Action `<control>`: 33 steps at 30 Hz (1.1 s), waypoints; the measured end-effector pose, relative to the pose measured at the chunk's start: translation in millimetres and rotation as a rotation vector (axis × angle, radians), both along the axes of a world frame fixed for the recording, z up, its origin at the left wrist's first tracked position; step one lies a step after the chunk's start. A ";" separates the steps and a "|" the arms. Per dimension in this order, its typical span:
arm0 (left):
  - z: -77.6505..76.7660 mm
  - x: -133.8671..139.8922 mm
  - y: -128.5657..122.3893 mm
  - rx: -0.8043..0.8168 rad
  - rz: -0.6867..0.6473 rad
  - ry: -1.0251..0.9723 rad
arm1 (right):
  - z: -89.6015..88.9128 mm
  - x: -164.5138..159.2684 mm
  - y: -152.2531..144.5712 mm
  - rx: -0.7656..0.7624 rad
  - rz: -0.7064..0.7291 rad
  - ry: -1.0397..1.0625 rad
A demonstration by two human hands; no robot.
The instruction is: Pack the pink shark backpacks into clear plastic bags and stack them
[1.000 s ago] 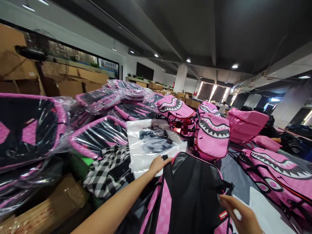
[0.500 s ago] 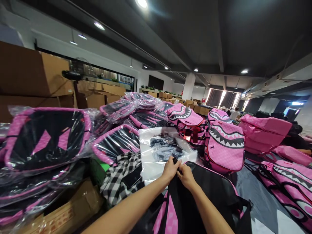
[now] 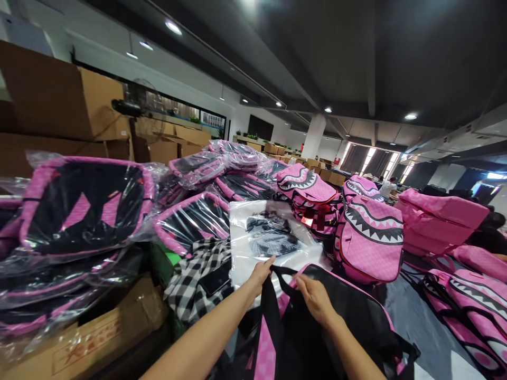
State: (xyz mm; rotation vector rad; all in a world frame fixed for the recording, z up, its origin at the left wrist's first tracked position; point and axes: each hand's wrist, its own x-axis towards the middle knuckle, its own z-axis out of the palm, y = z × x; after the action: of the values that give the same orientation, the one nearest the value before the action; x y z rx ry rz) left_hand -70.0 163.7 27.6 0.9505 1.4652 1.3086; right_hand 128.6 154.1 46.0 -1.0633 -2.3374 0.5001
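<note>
A black and pink backpack (image 3: 340, 316) lies in front of me, its black back panel facing up. My left hand (image 3: 261, 274) is closed with a black webbing strap (image 3: 283, 271) pinched at its fingertips. From there the strap runs across to my right hand (image 3: 315, 295), whose fingers are closed on its other part. Below my left hand a wider black shoulder strap with a pink checked piece (image 3: 265, 345) hangs down. Just beyond my hands lies a clear plastic bag (image 3: 241, 232) with a dark print.
Plastic-wrapped pink and black backpacks (image 3: 111, 211) are piled at left and centre. Pink shark-mouth backpacks (image 3: 370, 245) stand at right. A black-and-white checked cloth (image 3: 194, 282) with a phone (image 3: 216, 279) on it and a cardboard box (image 3: 119, 332) lie left of my arms.
My hands have moved apart, left hand leftward and right hand rightward and down. A length of black strap now shows between them. The view has shifted and tilted slightly.
</note>
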 end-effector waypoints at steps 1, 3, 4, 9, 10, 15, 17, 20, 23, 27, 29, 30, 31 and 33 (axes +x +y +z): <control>12.1 -3.1 -1.4 0.036 -0.054 -0.030 | 6.4 -5.2 6.6 -0.015 -0.058 -0.009; 39.2 -8.9 -6.4 0.107 -0.194 -0.088 | 24.0 -16.3 20.2 0.026 -0.118 0.014; 53.0 -11.1 -10.7 0.161 -0.273 -0.105 | 34.5 -20.1 26.1 0.069 -0.125 0.045; 104.5 -4.5 -36.0 0.547 -0.383 0.032 | 70.2 -7.5 17.6 0.212 -0.143 0.188; 109.6 2.1 -36.9 0.598 -0.358 0.072 | 67.2 -0.6 5.3 0.198 -0.118 0.196; 98.5 57.0 -9.2 0.567 -0.334 0.280 | 4.1 41.8 -89.5 -0.057 -0.085 0.222; 74.2 81.1 3.5 0.501 -0.334 0.340 | -19.1 65.3 -128.0 -0.097 -0.188 0.199; 30.7 105.6 9.2 0.430 -0.300 0.443 | -26.9 109.9 -173.9 -0.127 -0.368 0.180; 8.9 112.1 4.2 0.421 -0.229 0.528 | -10.2 159.8 -192.9 -0.128 -0.529 0.193; 28.8 122.7 -11.5 0.580 -0.253 0.868 | 12.0 219.1 -152.8 -0.123 -0.942 0.302; 42.0 141.7 -26.4 0.738 -0.450 0.994 | 15.5 236.0 -115.4 -0.229 -1.100 0.363; 45.7 154.8 -35.0 0.810 -0.593 0.973 | 16.2 239.9 -98.0 -0.269 -1.118 0.381; 47.2 169.4 -43.6 0.862 -0.739 0.915 | 16.8 240.9 -83.7 -0.282 -1.106 0.392; 46.0 199.5 -58.0 0.892 -0.948 0.786 | 20.0 236.1 -67.7 -0.209 -1.053 0.404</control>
State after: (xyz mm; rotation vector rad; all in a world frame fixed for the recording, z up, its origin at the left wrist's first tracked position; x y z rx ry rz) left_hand 129.5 105.7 73.6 2.5566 0.6018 0.8141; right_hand 364.7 86.4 66.1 -1.8658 -1.1474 0.4629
